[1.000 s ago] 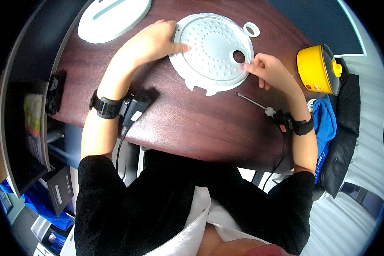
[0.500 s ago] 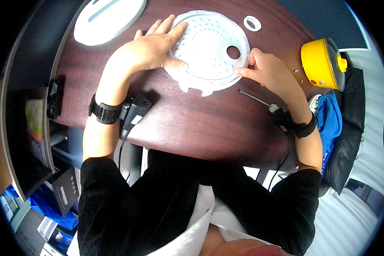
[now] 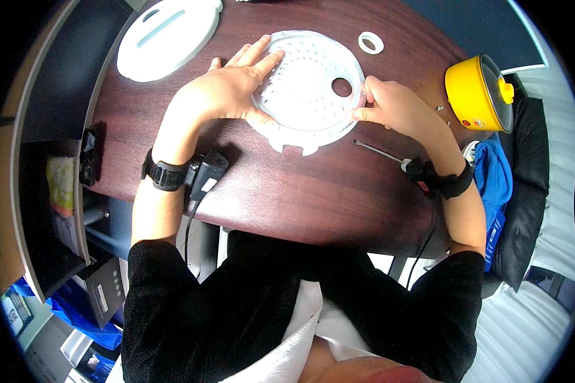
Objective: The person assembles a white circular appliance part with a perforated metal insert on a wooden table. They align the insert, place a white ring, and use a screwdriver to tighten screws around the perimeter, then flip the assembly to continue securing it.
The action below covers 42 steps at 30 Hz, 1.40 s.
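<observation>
A round white plastic disc (image 3: pixel 300 96) with rows of small bumps lies on the dark wood table. It has one round hole near its right side and tabs along its near edge. My left hand (image 3: pixel 233 86) rests on its left side, fingers spread over the rim and thumb on the near-left part. At the right rim, my right hand (image 3: pixel 386 105) pinches the edge between thumb and curled fingers. A screwdriver (image 3: pixel 380 151) lies just nearer than my right hand, its handle partly hidden by the wrist device. A white ring (image 3: pixel 370 43) sits beyond the disc to the right.
An oval white cover (image 3: pixel 166 48) with a slot lies at the far left. The yellow electric pot (image 3: pixel 469 94) with a lid stands at the right, with small screws (image 3: pixel 439 108) beside it. Blue cloth (image 3: pixel 493 169) hangs by the table's right edge (image 3: pixel 437 239).
The whole view has shifted slightly, with the table and shelf moving a little. Both hands keep the same hold on the disc.
</observation>
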Each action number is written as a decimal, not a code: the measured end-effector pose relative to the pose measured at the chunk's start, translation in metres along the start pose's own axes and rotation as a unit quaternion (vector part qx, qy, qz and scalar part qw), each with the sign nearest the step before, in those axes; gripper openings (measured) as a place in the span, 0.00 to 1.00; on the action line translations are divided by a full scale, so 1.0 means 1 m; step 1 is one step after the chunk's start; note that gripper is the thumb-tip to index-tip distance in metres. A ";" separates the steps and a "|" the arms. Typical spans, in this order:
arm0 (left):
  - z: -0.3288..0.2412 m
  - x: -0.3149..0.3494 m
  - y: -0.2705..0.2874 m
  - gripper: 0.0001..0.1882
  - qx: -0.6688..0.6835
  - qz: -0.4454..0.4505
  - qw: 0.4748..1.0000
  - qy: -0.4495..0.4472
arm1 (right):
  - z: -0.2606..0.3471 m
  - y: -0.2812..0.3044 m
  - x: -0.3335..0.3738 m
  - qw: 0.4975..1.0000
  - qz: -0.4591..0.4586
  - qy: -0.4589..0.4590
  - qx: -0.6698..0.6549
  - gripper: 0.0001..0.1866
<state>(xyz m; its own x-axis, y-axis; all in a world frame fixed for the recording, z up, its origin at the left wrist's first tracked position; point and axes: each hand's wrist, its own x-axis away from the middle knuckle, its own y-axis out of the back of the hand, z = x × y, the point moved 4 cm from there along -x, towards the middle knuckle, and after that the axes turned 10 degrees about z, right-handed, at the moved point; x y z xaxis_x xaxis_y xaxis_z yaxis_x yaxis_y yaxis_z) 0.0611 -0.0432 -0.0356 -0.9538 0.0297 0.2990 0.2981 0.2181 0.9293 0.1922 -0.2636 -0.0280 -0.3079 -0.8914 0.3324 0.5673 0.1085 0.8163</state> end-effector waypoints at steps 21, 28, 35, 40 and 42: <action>0.018 -0.013 0.014 0.23 0.096 -0.175 0.974 0.104 | -0.004 0.036 -0.088 0.984 -0.117 -0.041 0.128 0.16; 0.023 -0.016 0.013 0.17 0.093 -0.182 0.977 0.055 | 0.000 0.036 -0.098 0.984 -0.095 0.002 0.148 0.11; 0.023 -0.018 0.013 0.15 0.094 -0.176 0.979 0.036 | 0.014 0.035 -0.092 0.988 -0.123 0.045 0.087 0.09; 0.022 -0.016 0.014 0.15 0.098 -0.174 0.979 0.034 | 0.013 0.031 -0.095 0.968 -0.154 0.067 0.188 0.09; 0.025 -0.018 0.011 0.15 0.103 -0.182 0.977 0.039 | 0.012 0.031 -0.096 0.966 -0.156 0.079 0.189 0.09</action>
<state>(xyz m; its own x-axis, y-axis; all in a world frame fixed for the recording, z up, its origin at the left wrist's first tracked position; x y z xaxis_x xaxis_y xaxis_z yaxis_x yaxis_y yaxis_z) 0.0804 -0.0170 -0.0359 -0.9871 -0.1590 -0.0191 -0.0810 0.3923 0.9163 0.2305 -0.1692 -0.0297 -0.2819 -0.9594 -0.0098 0.1370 -0.0503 0.9893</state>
